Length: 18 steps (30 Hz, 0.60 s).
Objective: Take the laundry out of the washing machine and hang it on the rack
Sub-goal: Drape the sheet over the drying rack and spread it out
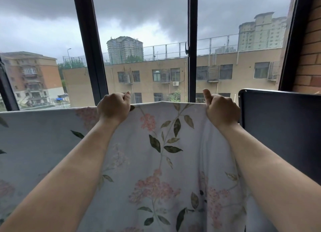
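Left hand and right hand each grip sheet top edge, fingers curled; cloth hangs below both grips, taut between

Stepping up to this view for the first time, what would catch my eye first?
First, the pale fabric sheet printed with pink flowers and green leaves, which fills the lower half of the view. The left hand and the right hand each grip its top edge. Behind it, tall black-framed windows show beige apartment blocks under a dark cloudy sky, and a flat black panel stands at the right.
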Tool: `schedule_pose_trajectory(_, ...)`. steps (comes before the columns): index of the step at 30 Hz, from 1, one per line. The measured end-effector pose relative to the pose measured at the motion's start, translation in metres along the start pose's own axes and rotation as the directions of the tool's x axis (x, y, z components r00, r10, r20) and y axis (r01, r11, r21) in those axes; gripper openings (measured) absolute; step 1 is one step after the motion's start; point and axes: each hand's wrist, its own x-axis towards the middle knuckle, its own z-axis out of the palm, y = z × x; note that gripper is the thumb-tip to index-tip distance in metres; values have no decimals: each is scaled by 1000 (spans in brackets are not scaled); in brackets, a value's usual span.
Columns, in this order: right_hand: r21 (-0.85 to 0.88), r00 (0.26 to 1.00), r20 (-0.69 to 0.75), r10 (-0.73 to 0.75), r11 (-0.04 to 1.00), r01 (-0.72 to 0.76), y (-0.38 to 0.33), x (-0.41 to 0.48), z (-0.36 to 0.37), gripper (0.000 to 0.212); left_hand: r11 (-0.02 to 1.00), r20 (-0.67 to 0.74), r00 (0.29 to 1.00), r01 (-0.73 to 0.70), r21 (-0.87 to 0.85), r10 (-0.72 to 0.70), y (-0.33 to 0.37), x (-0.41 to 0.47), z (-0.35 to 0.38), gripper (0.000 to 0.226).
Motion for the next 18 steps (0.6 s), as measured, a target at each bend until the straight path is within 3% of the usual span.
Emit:
schedule_pose_trajectory(3,46,996,93,-5,999,1,3,-4,3,68,996,-7,996,-86,-15,85,8,-8,-3,53)
schedule_pose_trajectory(5,170,975,209,-81,984,46,8,-10,5,73,981,13,981,-195,-18,196,22,-18,0,52)
schedule_pose_trajectory(7,290,920,348,-182,954,79,15,-19,8,75,963,31,963,-269,12,269,36,-28,4,51)
schedule_pose_trajectory(10,277,845,506,-174,960,32,25,-32,15,71,957,60,956,-289,33,287,47,-30,7,51)
schedule_pose_trajectory(13,246,861,488,-146,969,24,34,-38,19,66,954,96,951,-299,21,295,50,-29,7,52)
schedule_pose_trajectory(18,117,952,220,-215,974,193,41,-25,10,67,955,80,953,-296,20,293,40,-25,1,52)
